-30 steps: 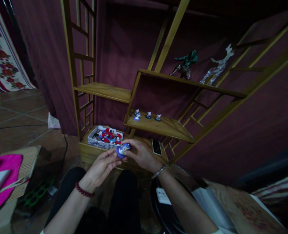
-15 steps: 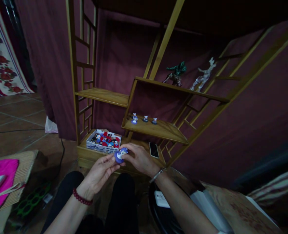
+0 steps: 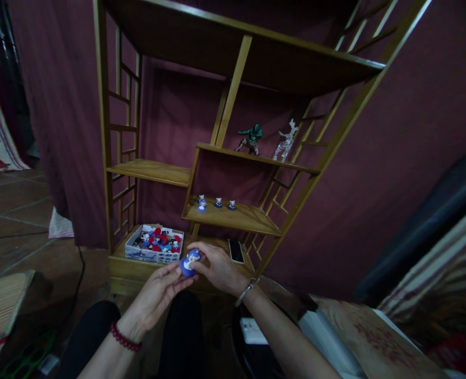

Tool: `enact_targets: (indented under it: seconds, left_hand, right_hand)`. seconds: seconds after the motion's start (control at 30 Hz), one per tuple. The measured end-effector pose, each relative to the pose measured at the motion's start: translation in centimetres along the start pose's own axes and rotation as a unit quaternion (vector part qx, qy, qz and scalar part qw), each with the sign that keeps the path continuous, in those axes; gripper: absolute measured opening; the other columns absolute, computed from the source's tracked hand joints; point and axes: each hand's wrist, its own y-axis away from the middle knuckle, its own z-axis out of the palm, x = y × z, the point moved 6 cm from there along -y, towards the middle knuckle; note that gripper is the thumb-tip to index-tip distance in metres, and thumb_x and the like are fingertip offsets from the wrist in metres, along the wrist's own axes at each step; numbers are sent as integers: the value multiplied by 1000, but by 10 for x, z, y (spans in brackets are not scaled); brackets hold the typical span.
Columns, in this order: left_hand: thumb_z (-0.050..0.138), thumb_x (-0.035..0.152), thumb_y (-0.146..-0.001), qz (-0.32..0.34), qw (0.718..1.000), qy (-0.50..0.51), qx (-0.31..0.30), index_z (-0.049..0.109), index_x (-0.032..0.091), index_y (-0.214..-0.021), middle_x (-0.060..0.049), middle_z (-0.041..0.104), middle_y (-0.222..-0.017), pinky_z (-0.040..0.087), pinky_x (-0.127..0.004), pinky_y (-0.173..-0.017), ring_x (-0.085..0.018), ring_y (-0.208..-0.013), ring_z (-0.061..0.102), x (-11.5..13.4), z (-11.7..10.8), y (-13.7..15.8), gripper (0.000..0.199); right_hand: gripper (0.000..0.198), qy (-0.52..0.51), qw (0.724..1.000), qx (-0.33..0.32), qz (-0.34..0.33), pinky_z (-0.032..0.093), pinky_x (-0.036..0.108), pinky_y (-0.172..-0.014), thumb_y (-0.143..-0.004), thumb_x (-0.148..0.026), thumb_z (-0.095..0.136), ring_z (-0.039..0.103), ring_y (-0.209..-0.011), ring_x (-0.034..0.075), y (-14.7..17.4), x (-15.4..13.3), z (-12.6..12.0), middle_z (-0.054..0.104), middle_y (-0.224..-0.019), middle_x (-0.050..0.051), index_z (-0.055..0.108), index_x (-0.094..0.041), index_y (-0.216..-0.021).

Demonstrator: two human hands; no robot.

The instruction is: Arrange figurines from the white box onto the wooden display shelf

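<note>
Between both hands, in front of the shelf unit, is a small purple and white figurine (image 3: 189, 263) on a round purple base. My left hand (image 3: 164, 287) pinches the base from the left, palm partly turned up. From the right, my right hand (image 3: 215, 266) grips the figurine's upper side with thumb and fingers. Just beyond the hands, a white patterned box (image 3: 154, 256) holds a jumble of small red, black, blue and purple figurines (image 3: 159, 241). On the middle shelf (image 3: 233, 219) stand a purple-based figurine (image 3: 201, 206) and several dark-based ones (image 3: 218, 202).
A phone (image 3: 236, 251) lies on the bottom shelf, right of the box. A green-and-brown statue (image 3: 250, 139) and a clear deer statue (image 3: 286, 141) stand higher up. A white device (image 3: 253, 331) rests on a black round stool by my right forearm. Left is a woven mat (image 3: 9, 310).
My view has tilted up and shifted, showing more of the upper shelves. Both hands still hold the purple figurine, which is tilted slightly differently.
</note>
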Motion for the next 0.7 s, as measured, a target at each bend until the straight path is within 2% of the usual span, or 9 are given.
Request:
enact_targets:
  seconds: [0.17,0.37,0.5,0.7]
  left_hand:
    - [58,12,-73,-24,1000,-11,1,59,10,-100,-11,65,-96,43,-35,-86,-21,-87,61,-11,10,-12,27]
    - [56,7,-73,-33,999,6,-19,62,6,-91,-13,65,-95,43,-33,-88,-20,-88,61,-19,20,-32,19]
    - [53,2,-72,-36,999,14,-1,63,8,-90,-11,64,-98,44,-30,-87,-17,-88,61,-25,22,-54,20]
    - [52,1,-73,-41,999,14,11,61,8,-89,-10,65,-90,47,-28,-82,-15,-82,62,-30,32,-91,19]
  right_hand:
    - [26,-10,1000,11,28,42,23,-73,-75,-22,55,55,-74,11,9,13,-8,61,-89,0,54,-20,-101]
    - [23,-35,998,19,45,42,22,-71,-75,-21,56,55,-74,11,12,31,-17,61,-88,0,56,-21,-98]
    - [20,-39,998,32,40,42,22,-72,-75,-22,57,55,-77,11,10,53,-21,60,-87,-1,57,-21,-95]
    - [21,-27,997,64,44,42,23,-72,-73,-20,58,54,-78,12,3,84,-32,59,-86,0,57,-21,-94]
